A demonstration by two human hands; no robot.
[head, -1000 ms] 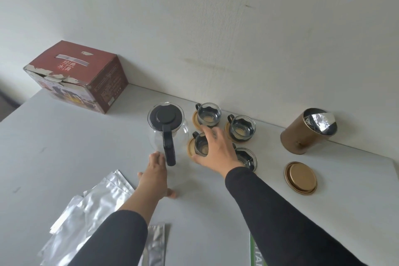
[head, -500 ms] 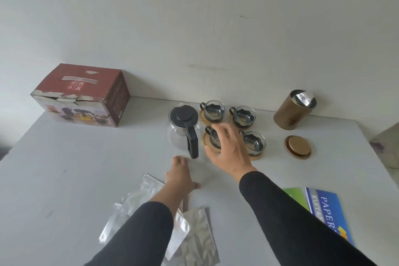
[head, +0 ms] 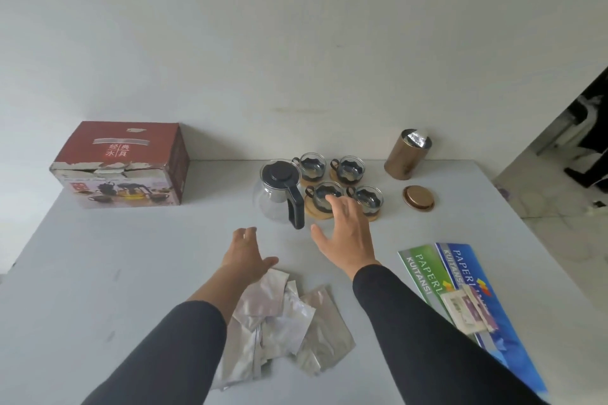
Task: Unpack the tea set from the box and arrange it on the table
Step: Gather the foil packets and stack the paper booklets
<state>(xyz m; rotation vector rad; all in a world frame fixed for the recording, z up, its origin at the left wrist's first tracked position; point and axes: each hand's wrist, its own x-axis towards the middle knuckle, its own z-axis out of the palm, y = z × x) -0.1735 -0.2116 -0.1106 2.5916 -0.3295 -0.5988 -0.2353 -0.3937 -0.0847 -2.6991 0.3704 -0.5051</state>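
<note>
Where 4 glass cups [head: 342,182] cluster, both open hands [head: 348,237] hover.

Both hands, left [head: 247,252] and right [head: 348,233], outstretched, fingers relaxed, empty.

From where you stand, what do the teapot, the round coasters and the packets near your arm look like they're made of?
Teapot: clear glass body, since the table shows through it; lid and handle look like matte black plastic. Coasters: pale tan discs under the cups, probably bamboo or wood. Packets: silvery, creased and shiny, likely foil or metallised film.
</note>
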